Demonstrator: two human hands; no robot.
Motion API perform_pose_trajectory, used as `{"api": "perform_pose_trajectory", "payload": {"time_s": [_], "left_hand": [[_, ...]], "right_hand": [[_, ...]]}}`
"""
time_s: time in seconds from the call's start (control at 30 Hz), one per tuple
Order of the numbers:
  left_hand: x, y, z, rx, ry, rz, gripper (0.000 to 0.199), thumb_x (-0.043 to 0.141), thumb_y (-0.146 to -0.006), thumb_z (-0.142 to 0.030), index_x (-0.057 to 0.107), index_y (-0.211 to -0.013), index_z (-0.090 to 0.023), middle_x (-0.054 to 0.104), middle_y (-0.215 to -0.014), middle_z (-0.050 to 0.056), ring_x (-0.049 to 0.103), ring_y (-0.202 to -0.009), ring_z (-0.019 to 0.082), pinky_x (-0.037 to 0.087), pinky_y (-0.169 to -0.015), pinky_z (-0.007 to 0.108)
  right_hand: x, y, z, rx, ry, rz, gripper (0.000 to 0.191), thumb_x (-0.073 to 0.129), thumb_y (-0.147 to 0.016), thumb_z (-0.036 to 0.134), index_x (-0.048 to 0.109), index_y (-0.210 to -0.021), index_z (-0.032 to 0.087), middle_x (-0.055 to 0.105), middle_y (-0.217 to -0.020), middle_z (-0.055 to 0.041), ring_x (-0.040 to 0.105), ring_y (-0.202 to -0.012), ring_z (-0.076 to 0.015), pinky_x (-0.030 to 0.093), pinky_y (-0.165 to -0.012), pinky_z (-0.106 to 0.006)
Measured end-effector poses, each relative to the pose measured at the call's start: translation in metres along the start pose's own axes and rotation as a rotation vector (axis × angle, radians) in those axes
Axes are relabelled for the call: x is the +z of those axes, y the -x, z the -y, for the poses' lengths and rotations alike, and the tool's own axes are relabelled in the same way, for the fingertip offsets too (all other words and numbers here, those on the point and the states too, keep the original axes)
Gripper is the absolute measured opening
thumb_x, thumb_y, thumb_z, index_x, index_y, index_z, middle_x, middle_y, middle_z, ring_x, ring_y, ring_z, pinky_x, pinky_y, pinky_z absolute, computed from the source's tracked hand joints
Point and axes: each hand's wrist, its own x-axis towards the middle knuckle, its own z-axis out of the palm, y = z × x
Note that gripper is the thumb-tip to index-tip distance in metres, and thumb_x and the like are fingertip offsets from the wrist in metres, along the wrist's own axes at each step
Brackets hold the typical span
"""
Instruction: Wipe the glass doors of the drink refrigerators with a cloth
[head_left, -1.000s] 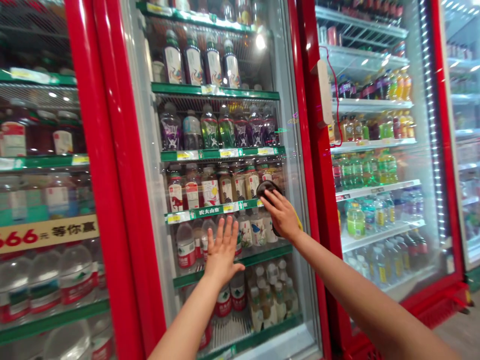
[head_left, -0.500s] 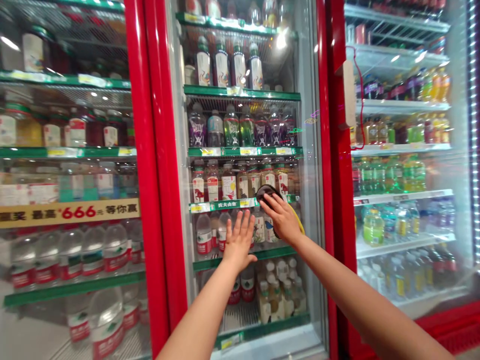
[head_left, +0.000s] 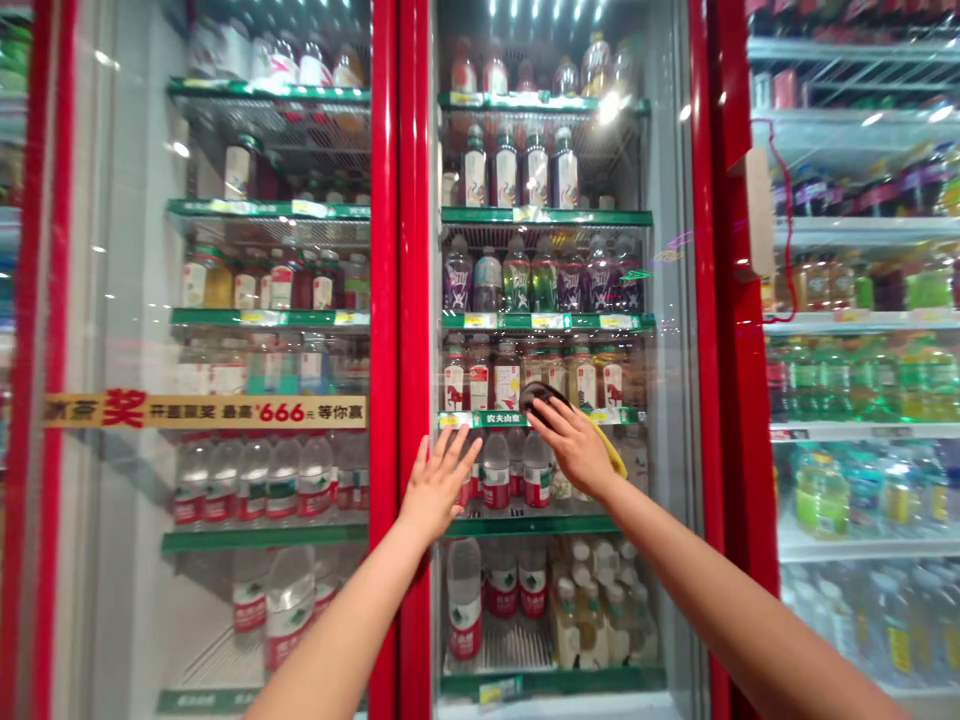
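Observation:
The glass door (head_left: 667,380) of a red-framed drinks fridge stands before me. My right hand (head_left: 576,447) lies spread over a cloth (head_left: 613,455) and presses it to the glass at mid height. The cloth shows dark beyond the fingertips and yellow past the wrist side; my hand covers its middle. Lower and further left, my left hand (head_left: 436,487) is open, fingers spread, at the door's left edge beside the red frame (head_left: 414,300). Nothing is in it. Behind the glass, bottles with red labels (head_left: 496,470) stand on a green-edged shelf (head_left: 532,525).
To the left, another glass-fronted fridge carries a gold promotional strip (head_left: 202,411) across its door. On the right, a further fridge holds green bottles (head_left: 874,370). A pale box (head_left: 757,215) with a red cord (head_left: 789,235) sits on the red frame between.
My view has turned left, so the fridges appear further right. Across the door, my left hand has shifted left to its edge. My right hand has slid slightly left with the cloth.

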Motion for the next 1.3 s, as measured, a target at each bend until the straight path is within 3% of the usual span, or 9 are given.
{"api": "perform_pose_trajectory", "payload": {"time_s": [0.13, 0.33, 0.43, 0.57, 0.7, 0.83, 0.93, 1.07, 1.3], "left_hand": [[0.004, 0.011, 0.015, 0.046, 0.003, 0.023, 0.129, 0.092, -0.06, -0.031, 0.012, -0.161, -0.03, 0.011, -0.169, 0.006, 0.005, -0.157, 0.028, 0.015, -0.127, 0.048], [0.02, 0.014, 0.02, 0.033, -0.004, 0.02, 0.133, 0.09, -0.058, -0.022, 0.006, -0.161, -0.031, 0.006, -0.169, 0.007, 0.004, -0.156, 0.028, 0.016, -0.126, 0.047], [0.023, 0.014, 0.019, 0.037, -0.006, 0.003, 0.134, 0.09, -0.058, -0.019, 0.005, -0.161, -0.03, 0.006, -0.169, 0.007, 0.004, -0.156, 0.029, 0.016, -0.126, 0.047], [0.029, 0.014, 0.022, 0.055, 0.028, -0.01, 0.133, 0.09, -0.06, -0.022, 0.004, -0.161, -0.03, 0.006, -0.169, 0.008, 0.005, -0.156, 0.029, 0.016, -0.126, 0.048], [0.037, 0.015, 0.025, 0.068, 0.062, -0.015, 0.12, 0.085, -0.069, -0.035, 0.01, -0.161, -0.029, 0.008, -0.169, 0.008, 0.003, -0.156, 0.029, 0.018, -0.126, 0.048], [0.039, 0.014, 0.028, 0.081, 0.067, 0.0, 0.115, 0.083, -0.071, -0.035, 0.013, -0.161, -0.026, 0.007, -0.168, 0.011, 0.003, -0.156, 0.03, 0.02, -0.125, 0.051], [0.036, 0.014, 0.028, 0.113, 0.078, 0.017, 0.112, 0.085, -0.07, -0.034, 0.02, -0.16, -0.024, 0.007, -0.167, 0.013, 0.005, -0.155, 0.03, 0.02, -0.125, 0.052], [0.03, 0.025, 0.028, 0.124, 0.056, 0.007, 0.118, 0.088, -0.067, -0.034, 0.017, -0.161, -0.022, 0.007, -0.168, 0.011, 0.002, -0.156, 0.025, 0.016, -0.127, 0.049], [0.02, 0.061, 0.035, -0.143, 0.021, -0.079, 0.131, 0.084, -0.07, -0.044, -0.005, -0.16, -0.011, 0.0, -0.167, 0.017, -0.004, -0.155, 0.028, 0.013, -0.128, 0.048]], "right_hand": [[-0.006, 0.015, -0.017, -0.005, 0.027, -0.054, 0.065, 0.042, -0.089, 0.001, 0.052, -0.146, 0.03, 0.047, -0.156, -0.0017, 0.036, -0.147, -0.0246, 0.037, -0.118, -0.05], [0.012, -0.058, 0.019, 0.245, 0.055, -0.185, 0.064, 0.043, -0.089, 0.002, 0.051, -0.147, 0.026, 0.044, -0.158, -0.0032, 0.031, -0.15, -0.0272, 0.04, -0.115, -0.048], [0.02, -0.056, 0.044, 0.11, 0.051, -0.115, 0.065, 0.046, -0.091, 0.005, 0.047, -0.15, 0.031, 0.041, -0.16, -0.0008, 0.031, -0.15, -0.0265, 0.039, -0.116, -0.049], [0.01, -0.02, 0.029, -0.187, 0.034, 0.019, 0.067, 0.048, -0.089, 0.004, 0.048, -0.149, 0.035, 0.045, -0.157, 0.0025, 0.037, -0.147, -0.0229, 0.035, -0.119, -0.048], [0.004, -0.039, 0.014, 0.063, 0.054, -0.135, 0.064, 0.045, -0.087, 0.001, 0.055, -0.144, 0.029, 0.051, -0.153, -0.0022, 0.039, -0.146, -0.0258, 0.039, -0.116, -0.051], [0.023, -0.084, 0.052, 0.18, 0.021, -0.169, 0.064, 0.044, -0.089, 0.003, 0.051, -0.147, 0.029, 0.045, -0.157, -0.0024, 0.032, -0.15, -0.0265, 0.04, -0.115, -0.051], [0.035, -0.084, 0.083, 0.016, 0.007, -0.063, 0.061, 0.047, -0.092, 0.009, 0.049, -0.148, 0.031, 0.043, -0.158, -0.0005, 0.033, -0.149, -0.0252, 0.039, -0.117, -0.051], [0.027, -0.074, 0.085, -0.182, 0.001, 0.069, 0.058, 0.049, -0.093, 0.01, 0.052, -0.146, 0.035, 0.048, -0.155, 0.0025, 0.038, -0.146, -0.0224, 0.038, -0.119, -0.048], [0.028, -0.111, 0.107, 0.025, -0.002, 0.012, 0.063, 0.047, -0.091, 0.005, 0.048, -0.149, 0.029, 0.04, -0.16, -0.0019, 0.031, -0.15, -0.0255, 0.035, -0.119, -0.052]]}}
